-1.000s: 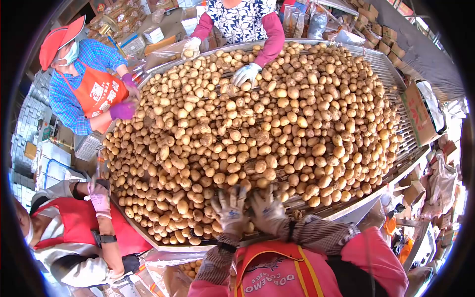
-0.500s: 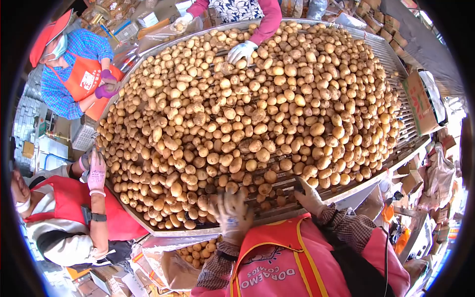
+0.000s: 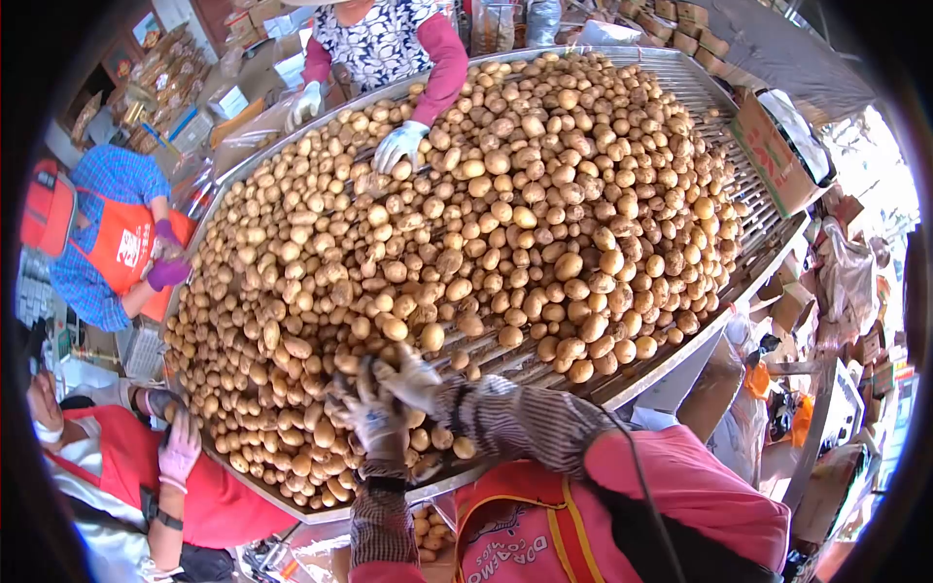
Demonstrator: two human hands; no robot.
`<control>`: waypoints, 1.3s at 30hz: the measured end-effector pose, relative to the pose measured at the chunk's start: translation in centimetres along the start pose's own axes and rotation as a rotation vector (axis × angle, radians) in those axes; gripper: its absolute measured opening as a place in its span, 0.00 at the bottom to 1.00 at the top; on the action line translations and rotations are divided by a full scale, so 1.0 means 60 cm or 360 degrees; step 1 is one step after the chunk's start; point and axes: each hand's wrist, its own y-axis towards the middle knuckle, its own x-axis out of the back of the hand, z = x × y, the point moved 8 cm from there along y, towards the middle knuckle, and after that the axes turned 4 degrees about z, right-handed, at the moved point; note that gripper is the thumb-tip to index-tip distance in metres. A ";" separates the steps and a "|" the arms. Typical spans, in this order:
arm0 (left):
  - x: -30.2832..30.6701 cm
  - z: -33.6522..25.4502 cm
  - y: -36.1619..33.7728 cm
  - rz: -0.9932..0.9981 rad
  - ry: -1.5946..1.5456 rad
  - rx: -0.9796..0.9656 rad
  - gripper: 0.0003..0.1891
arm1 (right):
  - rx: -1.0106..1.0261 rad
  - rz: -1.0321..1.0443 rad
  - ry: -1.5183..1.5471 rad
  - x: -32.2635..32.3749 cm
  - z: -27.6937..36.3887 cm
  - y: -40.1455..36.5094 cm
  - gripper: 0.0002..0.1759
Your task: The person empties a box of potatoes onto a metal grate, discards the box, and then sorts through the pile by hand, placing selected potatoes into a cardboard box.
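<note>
Potatoes (image 3: 544, 194) cover a large slatted metal table (image 3: 603, 384). My left hand (image 3: 369, 413), in a pale glove, lies on the potatoes near the table's near edge, its fingers spread. Right beside it is my gloved right hand (image 3: 413, 377), reached across in front of me with its fingers over the potatoes. What its fingertips touch is partly hidden and blurred. Bare slats (image 3: 501, 360) show to the right of my hands.
Across the table a co-worker's white-gloved hand (image 3: 400, 146) rests on potatoes. A co-worker in an orange apron (image 3: 121, 243) and another in a red apron (image 3: 219, 486) are at the left. A cardboard box (image 3: 777, 160) sits at the right edge; potatoes (image 3: 428, 534) lie below the table.
My right hand has moved left from the near edge to beside my left hand, which has also shifted left. The view has turned, and potatoes near my hands have shifted.
</note>
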 end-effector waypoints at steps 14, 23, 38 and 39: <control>-0.004 0.246 0.006 -0.0255 -0.0520 0.0826 0.32 | 0.1665 -0.1030 -0.1302 0.270 0.207 -0.041 0.14; -0.016 0.213 0.013 -0.0486 -0.0852 0.0780 0.26 | -0.0303 -0.1278 -0.1420 0.726 0.247 -0.026 0.41; -0.034 0.202 0.036 -0.0703 -0.0454 0.0752 0.22 | 0.0215 -0.0146 -0.1113 0.300 0.097 0.023 0.42; -0.026 0.199 0.032 -0.0680 -0.0478 0.0749 0.22 | 0.0323 -0.0094 -0.1307 0.278 0.088 0.020 0.42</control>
